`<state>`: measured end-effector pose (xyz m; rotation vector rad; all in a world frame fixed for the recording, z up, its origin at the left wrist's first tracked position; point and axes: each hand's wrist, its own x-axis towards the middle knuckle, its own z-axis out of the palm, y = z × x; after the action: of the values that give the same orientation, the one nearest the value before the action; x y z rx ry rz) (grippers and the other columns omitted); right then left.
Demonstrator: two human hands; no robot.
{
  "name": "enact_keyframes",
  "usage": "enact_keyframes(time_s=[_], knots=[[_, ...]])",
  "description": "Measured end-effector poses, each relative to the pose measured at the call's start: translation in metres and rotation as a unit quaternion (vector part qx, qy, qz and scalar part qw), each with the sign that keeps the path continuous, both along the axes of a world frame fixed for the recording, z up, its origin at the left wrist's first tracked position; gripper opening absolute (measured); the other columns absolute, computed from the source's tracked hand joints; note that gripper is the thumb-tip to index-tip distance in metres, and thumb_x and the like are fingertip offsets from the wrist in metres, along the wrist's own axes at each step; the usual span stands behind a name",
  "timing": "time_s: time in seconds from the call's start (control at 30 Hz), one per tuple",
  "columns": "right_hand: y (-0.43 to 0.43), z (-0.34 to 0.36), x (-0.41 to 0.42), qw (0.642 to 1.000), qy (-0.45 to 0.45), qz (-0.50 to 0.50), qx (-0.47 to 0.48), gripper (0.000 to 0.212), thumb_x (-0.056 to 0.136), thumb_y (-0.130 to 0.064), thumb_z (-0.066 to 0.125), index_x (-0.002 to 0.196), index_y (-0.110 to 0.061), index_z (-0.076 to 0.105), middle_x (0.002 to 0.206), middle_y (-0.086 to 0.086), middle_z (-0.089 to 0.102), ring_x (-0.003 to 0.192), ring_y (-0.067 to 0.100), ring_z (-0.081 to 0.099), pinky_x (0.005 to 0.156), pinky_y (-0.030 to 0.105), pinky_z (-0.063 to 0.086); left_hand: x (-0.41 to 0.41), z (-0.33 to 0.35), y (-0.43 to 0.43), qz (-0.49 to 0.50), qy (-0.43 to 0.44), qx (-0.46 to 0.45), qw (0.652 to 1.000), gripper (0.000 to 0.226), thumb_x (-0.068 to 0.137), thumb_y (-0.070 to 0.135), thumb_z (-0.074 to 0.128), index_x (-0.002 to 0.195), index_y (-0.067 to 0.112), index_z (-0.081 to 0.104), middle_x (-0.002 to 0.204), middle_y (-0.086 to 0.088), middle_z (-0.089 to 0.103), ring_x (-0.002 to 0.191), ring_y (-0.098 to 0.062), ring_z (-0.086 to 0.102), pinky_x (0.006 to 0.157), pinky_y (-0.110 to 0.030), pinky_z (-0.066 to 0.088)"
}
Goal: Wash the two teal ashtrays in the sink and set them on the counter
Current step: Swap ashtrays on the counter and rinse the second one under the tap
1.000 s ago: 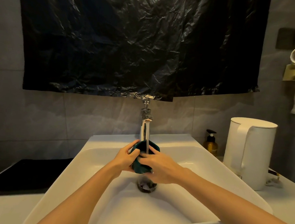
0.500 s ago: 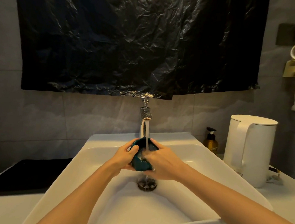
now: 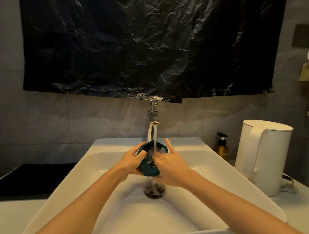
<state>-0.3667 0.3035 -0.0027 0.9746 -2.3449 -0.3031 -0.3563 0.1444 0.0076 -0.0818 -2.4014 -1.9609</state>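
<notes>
While gripped by the left hand [image 3: 131,164], one glossy teal ashtray [image 3: 149,168] is held under one chrome tap [image 3: 154,117]. The right hand [image 3: 171,165] is laid against it, fingers spread.

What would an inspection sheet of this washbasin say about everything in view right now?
Surface: white sink set in a pale counter; water runs from the tap down to the drain.
Job's things: one teal ashtray, tilted under the stream; a second one is not seen.
Clutter: white kettle and amber pump bottle at the right; dark patch at the left.
Grips: left hand grips the ashtray's rim; right hand touches its inside, one finger raised.
Cables: a cord end by the kettle's base, unclear.
Surroundings: black plastic sheet over grey wall tiles.
</notes>
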Motion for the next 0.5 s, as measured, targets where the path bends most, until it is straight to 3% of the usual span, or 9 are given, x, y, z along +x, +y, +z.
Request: enact_keyframes(time_s=[0.1, 0.23, 0.37, 0.5], knots=[[-0.008, -0.009, 0.01, 1.0, 0.002, -0.009, 0.011, 0.049, 0.088, -0.03, 0.056, 0.133, -0.011, 0.053, 0.119, 0.009, 0.066, 0.124, 0.03, 0.051, 0.112, 0.036, -0.023, -0.001, -0.002, 0.0, 0.014, 0.003, -0.003, 1.0, 0.038, 0.1, 0.018, 0.041, 0.134, 0.032, 0.044, 0.126, -0.007, 0.05, 0.107, -0.028, 0.055, 0.065, -0.037, 0.058], [-0.012, -0.009, 0.004, 0.998, -0.024, 0.044, -0.042, 0.056, 0.086, -0.031, 0.059, 0.138, -0.019, 0.043, 0.132, -0.001, 0.058, 0.135, 0.02, 0.039, 0.111, 0.032, -0.026, 0.0, -0.002, -0.001, 0.001, -0.003, -0.003, 1.0, 0.038, 0.1, 0.017, 0.041, 0.134, 0.032, 0.044, 0.124, -0.009, 0.051, 0.101, -0.026, 0.056, 0.06, -0.034, 0.058], [-0.003, -0.004, 0.006, 1.0, -0.007, 0.001, -0.006, 0.055, 0.089, -0.038, 0.056, 0.137, -0.014, 0.047, 0.131, 0.005, 0.059, 0.134, 0.025, 0.04, 0.108, 0.028, -0.019, -0.001, -0.001, -0.002, 0.002, -0.001, -0.01, 1.0, 0.04, 0.1, 0.019, 0.042, 0.137, 0.032, 0.043, 0.13, -0.009, 0.05, 0.109, -0.028, 0.056, 0.066, -0.038, 0.059], [-0.003, -0.006, 0.003, 0.997, -0.036, 0.064, -0.015, 0.061, 0.083, -0.032, 0.064, 0.139, -0.02, 0.042, 0.137, -0.001, 0.055, 0.136, 0.02, 0.039, 0.115, 0.031, -0.017, 0.0, -0.002, -0.002, -0.007, -0.003, -0.009, 1.0, 0.038, 0.1, 0.018, 0.041, 0.135, 0.033, 0.044, 0.125, -0.007, 0.052, 0.101, -0.024, 0.058, 0.061, -0.033, 0.059]])
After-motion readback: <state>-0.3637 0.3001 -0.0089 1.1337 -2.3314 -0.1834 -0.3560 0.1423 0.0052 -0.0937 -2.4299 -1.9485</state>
